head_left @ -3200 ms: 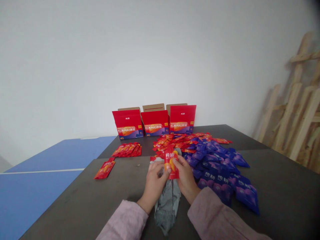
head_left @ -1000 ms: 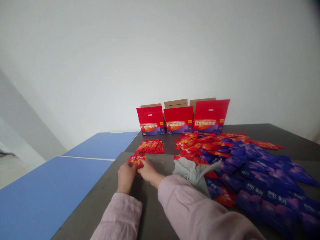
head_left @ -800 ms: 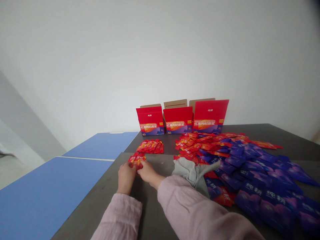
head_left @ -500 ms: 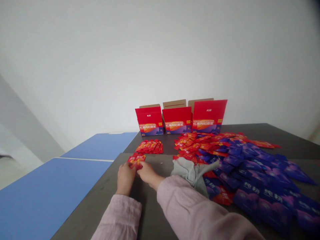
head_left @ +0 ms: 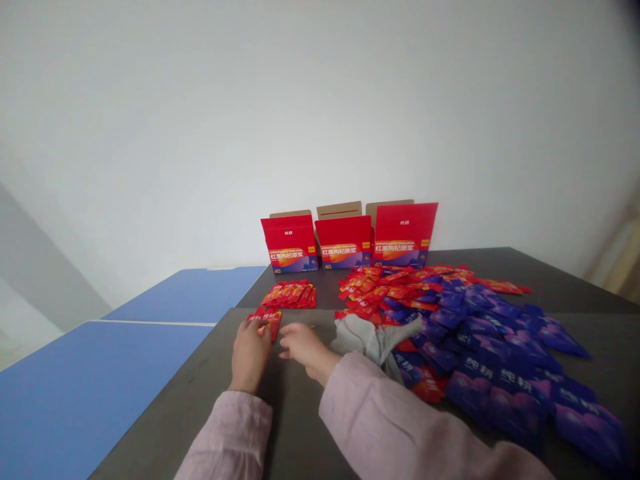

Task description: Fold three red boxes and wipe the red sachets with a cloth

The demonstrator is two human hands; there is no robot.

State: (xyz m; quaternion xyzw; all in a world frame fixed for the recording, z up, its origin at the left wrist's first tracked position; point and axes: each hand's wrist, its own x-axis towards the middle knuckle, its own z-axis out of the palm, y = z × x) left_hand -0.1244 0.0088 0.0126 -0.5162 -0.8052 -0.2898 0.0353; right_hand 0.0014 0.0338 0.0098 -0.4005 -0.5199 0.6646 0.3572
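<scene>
Plain pale wall [head_left: 320, 100] backs a dark worktop [head_left: 305, 433]; a blue table [head_left: 125, 393] with a white line adjoins its left side. At the far right edge, a blurred object [head_left: 627, 263] appears to be wood.

Two red pouches [head_left: 271, 323] lie overlapped, side by side, printed faces up, on the near left part of the worktop. The left hand [head_left: 251, 350] is at their near left edge, its fingers bent over it; whether they grip or only rest cannot be determined. The right hand [head_left: 306, 348] is just beside the pair on the right, apart from it, with fingers loosely curled and not closed on the pouches.

Directly behind the pair lies an overlapping row of red pouches [head_left: 289, 294]. Three red cartons [head_left: 345, 241] stand upright behind this row, flaps raised. To the right, a heap of red pouches [head_left: 373, 293] meets a heap of blue-purple pouches [head_left: 500, 360]. Grey cloth [head_left: 363, 337] lies at the heap's near left edge, partly covered by the right sleeve [head_left: 390, 417].
</scene>
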